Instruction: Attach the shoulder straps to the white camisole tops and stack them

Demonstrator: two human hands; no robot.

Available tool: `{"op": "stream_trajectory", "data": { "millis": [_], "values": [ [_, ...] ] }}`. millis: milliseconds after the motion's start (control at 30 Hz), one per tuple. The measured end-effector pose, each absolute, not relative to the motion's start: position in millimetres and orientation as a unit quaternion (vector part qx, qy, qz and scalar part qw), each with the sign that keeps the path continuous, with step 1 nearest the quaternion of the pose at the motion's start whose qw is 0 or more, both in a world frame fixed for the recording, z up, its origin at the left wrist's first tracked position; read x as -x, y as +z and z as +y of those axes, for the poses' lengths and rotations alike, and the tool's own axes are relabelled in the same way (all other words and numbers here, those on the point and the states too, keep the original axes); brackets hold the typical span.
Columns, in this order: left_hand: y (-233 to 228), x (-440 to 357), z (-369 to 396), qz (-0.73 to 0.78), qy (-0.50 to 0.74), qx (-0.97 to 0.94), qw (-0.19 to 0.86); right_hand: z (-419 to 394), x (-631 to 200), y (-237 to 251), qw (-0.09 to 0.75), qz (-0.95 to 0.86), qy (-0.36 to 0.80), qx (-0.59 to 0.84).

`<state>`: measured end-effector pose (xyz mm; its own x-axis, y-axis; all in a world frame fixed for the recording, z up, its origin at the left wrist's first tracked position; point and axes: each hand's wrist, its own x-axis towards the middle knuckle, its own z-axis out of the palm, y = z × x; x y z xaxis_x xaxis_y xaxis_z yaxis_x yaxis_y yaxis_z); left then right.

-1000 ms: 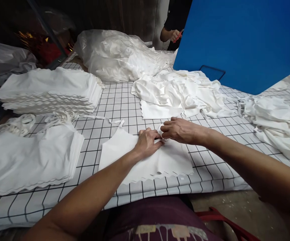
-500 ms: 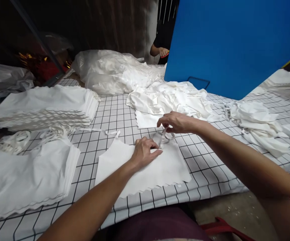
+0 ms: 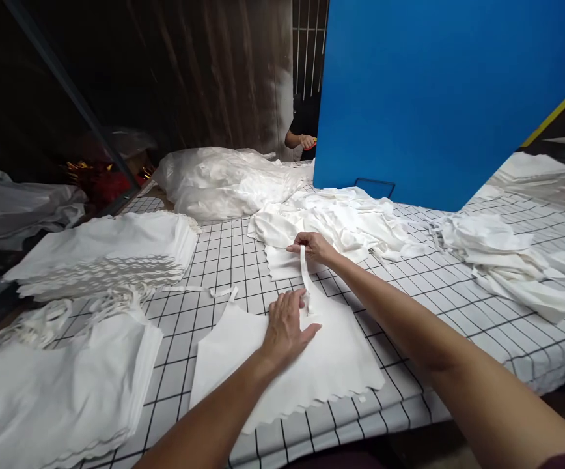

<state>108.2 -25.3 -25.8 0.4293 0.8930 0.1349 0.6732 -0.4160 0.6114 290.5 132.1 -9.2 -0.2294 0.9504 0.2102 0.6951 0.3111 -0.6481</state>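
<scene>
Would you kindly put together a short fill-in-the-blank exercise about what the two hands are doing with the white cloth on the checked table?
1. The left hand lies flat on the white cloth piece, whose near edge is cut in a ____ line.
2. The right hand pinches a thin white ____ and holds it taut.
3. The table cover is white with a black ____ pattern.
4. The big upright board behind the loose cloth heap is ____ in colour.

Missing words: scalloped; strap; grid; blue
</scene>
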Motion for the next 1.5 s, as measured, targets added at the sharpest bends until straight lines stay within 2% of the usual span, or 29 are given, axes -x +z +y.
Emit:
{"op": "stream_trajectory", "data": {
  "millis": [233, 433, 733, 800, 900, 967, 1033, 1100, 1167, 1267, 1367, 1500],
  "values": [
    [-36.5, -112.4, -27.8, 0.424, 0.121, -0.886, 0.139, 140.7, -292.8, -18.9, 0.229, -0.751, 0.121, 0.608],
    [-41.6, -112.0, -25.1, 0.425, 0.087, -0.891, 0.136, 143.7, -290.5, -26.3, 0.176, -0.748, 0.073, 0.635],
    [-36.6, -110.9, -26.1, 0.413, 0.051, -0.894, 0.164, 132.3, -332.6, 7.6, 0.058, -0.815, 0.147, 0.558],
    [-34.2, -110.2, -25.3, 0.414, 0.053, -0.892, 0.176, 115.1, -350.9, 12.6, 0.076, -0.841, 0.132, 0.519],
    [-32.8, -108.7, -23.6, 0.415, 0.066, -0.887, 0.192, 56.1, -357.2, 3.5, 0.194, -0.819, 0.013, 0.54],
    [-33.2, -107.8, -22.6, 0.412, 0.081, -0.886, 0.199, 0.8, -346.0, -12.8, 0.231, -0.817, -0.013, 0.528],
    [-33.4, -107.2, -21.4, 0.403, 0.103, -0.885, 0.207, -50.9, -331.0, -31.3, 0.201, -0.857, 0.007, 0.475],
    [-31.6, -106.1, -19.4, 0.403, 0.132, -0.881, 0.211, -86.0, -320.7, -45.3, 0.128, -0.861, 0.023, 0.491],
    [-25.7, -102.5, -16.6, 0.413, 0.153, -0.875, 0.203, -101.2, -318.7, -51.2, 0.078, -0.848, 0.037, 0.522],
    [-10.5, -84.6, -12.5, 0.411, 0.152, -0.879, 0.187, -99.0, -325.9, -47.7, 0.056, -0.834, 0.059, 0.546],
    [0.7, -48.1, -12.1, 0.389, 0.135, -0.894, 0.176, -86.6, -330.9, -33.4, 0.082, -0.831, 0.081, 0.544],
    [-10.1, 3.2, -20.0, 0.408, 0.165, -0.884, 0.158, -61.7, -303.2, 2.6, 0.193, -0.807, 0.165, 0.534]
  ]
}}
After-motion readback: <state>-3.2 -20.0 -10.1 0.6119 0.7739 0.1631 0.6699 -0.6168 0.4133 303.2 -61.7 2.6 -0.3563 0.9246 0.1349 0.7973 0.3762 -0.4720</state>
